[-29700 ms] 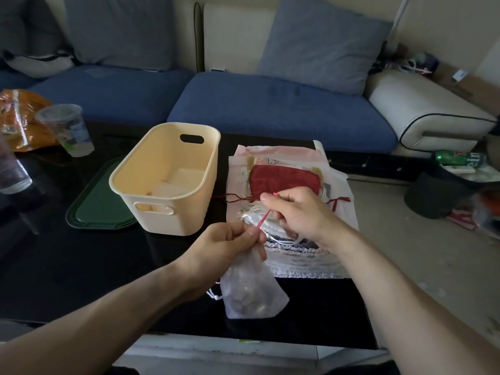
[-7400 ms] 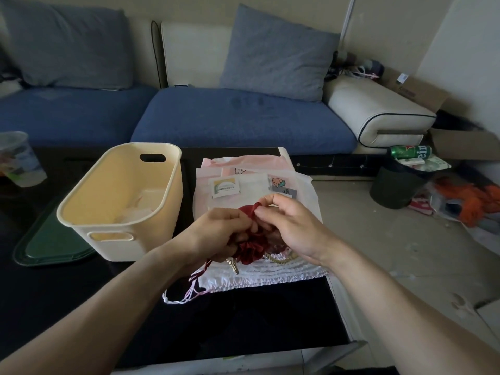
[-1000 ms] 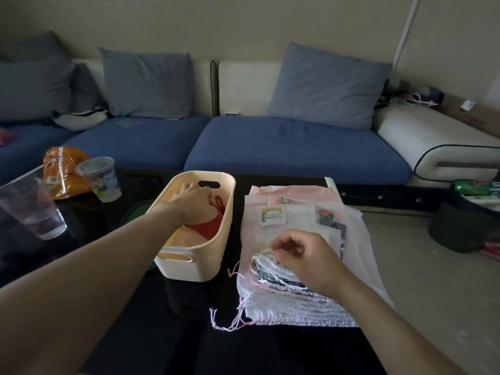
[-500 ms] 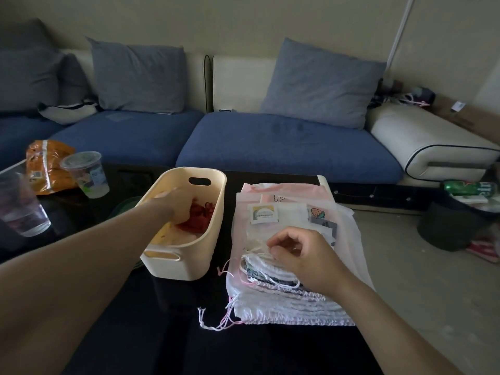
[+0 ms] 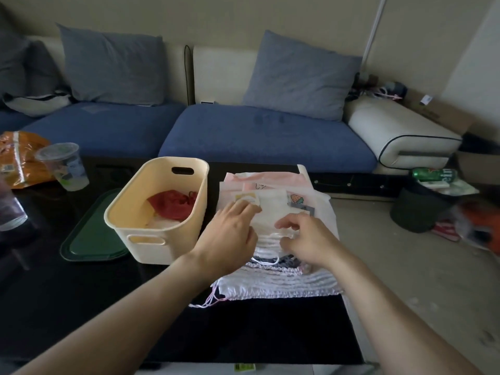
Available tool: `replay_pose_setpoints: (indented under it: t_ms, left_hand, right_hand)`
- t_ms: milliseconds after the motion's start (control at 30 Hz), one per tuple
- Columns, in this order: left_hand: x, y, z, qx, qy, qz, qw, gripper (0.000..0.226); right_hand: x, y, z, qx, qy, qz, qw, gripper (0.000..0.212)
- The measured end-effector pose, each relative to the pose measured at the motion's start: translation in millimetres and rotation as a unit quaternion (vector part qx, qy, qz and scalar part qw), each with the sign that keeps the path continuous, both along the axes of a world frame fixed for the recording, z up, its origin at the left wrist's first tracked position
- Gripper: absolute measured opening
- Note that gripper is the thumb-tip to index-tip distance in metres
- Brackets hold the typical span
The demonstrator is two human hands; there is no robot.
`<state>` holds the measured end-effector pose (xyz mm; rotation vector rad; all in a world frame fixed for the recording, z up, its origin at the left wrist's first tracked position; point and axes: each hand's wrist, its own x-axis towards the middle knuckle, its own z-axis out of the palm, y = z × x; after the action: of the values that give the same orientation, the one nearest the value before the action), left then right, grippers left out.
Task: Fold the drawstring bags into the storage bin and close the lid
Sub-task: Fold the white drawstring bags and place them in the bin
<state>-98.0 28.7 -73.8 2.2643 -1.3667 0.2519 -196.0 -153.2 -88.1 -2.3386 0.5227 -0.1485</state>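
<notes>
**Packing under way: one red bag in the bin, stack and lid outstanding**

Both hands are over the stack of drawstring bags [image 5: 278, 266]. The left hand [image 5: 230, 234] lies with straight fingers resting on the top white bag [image 5: 267, 212], gripping nothing. The right hand [image 5: 305, 239] has its fingers curled at that bag's gathered mouth; it appears to pinch the fabric or cord there, though the contact itself is hidden.

The cream storage bin [image 5: 151, 239] stands just left of the stack on the dark tabletop [image 5: 81, 307]. Inside it lies one red bag [image 5: 173, 204] on top of something pale, which I cannot identify.

The green lid [image 5: 86, 244] lies flat beside the bin, partly under its left side, not fitted.

Assessment: early to middle stage. Several bags remain unfolded; closing the lid is not yet begun.
</notes>
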Motion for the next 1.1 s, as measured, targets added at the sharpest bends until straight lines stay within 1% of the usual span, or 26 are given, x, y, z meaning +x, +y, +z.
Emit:
replay_pose_setpoints:
  t_ms: [67,133,200,267,367,433,467,500,567,667,800,867,900,967,1000,1033,1067,1100]
  left_hand:
    - [2,2,-20,0.062,0.026,0.018,0.998,0.049]
    - [3,6,-34,0.104,0.055,0.02,0.993,0.05]
    - [2,11,-43,0.113,0.075,0.015,0.991,0.047]
    - [4,13,-46,0.102,0.088,0.009,0.991,0.047]
    - [9,12,-47,0.098,0.105,0.014,0.99,0.058]
    - [10,11,-48,0.124,0.111,0.015,0.986,0.064]
    - [10,11,-49,0.14,0.117,0.015,0.983,0.065]
    - [10,10,-51,0.15,0.124,0.016,0.981,0.063]
    - [12,9,-52,0.158,0.135,0.017,0.978,0.057]
    - [13,8,-52,0.149,0.145,0.022,0.978,0.057]
    - [9,9,-50,0.147,0.147,0.024,0.978,0.065]
    - [8,11,-50,0.132,0.142,0.023,0.981,0.054]
    - [7,12,-50,0.122,0.136,0.022,0.983,0.047]
    - [5,14,-47,0.103,0.133,0.022,0.986,0.038]
    - [3,15,-44,0.094,0.137,0.024,0.986,0.036]
    - [1,15,-41,0.083,0.141,0.027,0.986,0.036]
    - [0,15,-38,0.072,0.145,0.031,0.986,0.037]
    - [-2,15,-35,0.058,0.146,0.035,0.987,0.037]
  right_hand:
    - [-1,-3,-1,0.002,0.017,0.017,1.0,0.033]
    - [-3,-4,-3,0.001,0.032,0.038,0.999,0.034]
    - [-5,-4,-5,-0.007,0.052,0.046,0.998,0.035]
    - [-4,-3,-8,-0.003,0.068,0.045,0.997,0.038]
    - [-2,-1,-6,0.013,0.082,0.035,0.996,0.05]
    - [0,2,-3,0.009,0.097,0.032,0.995,0.06]
    - [2,4,-2,0.004,0.111,0.029,0.993,0.062]
    - [4,6,-2,-0.008,0.128,0.024,0.991,0.061]
    - [9,6,-5,-0.033,0.153,0.012,0.988,0.05]
    - [13,7,-9,-0.036,0.144,-0.009,0.989,0.042]
    - [13,-3,-14,-0.07,0.115,-0.028,0.99,0.03]
    - [14,-8,-11,-0.06,0.103,-0.03,0.992,0.014]
    - [13,-9,-8,-0.045,0.098,-0.013,0.994,0.019]
    - [9,-10,-2,-0.014,0.082,0.05,0.995,0.05]
    - [8,-10,1,0.0,0.076,0.075,0.994,0.059]
    - [7,-10,3,0.009,0.071,0.097,0.993,0.06]
    - [6,-10,3,0.008,0.067,0.113,0.991,0.054]
    - [5,-10,4,0.003,0.059,0.12,0.991,0.043]
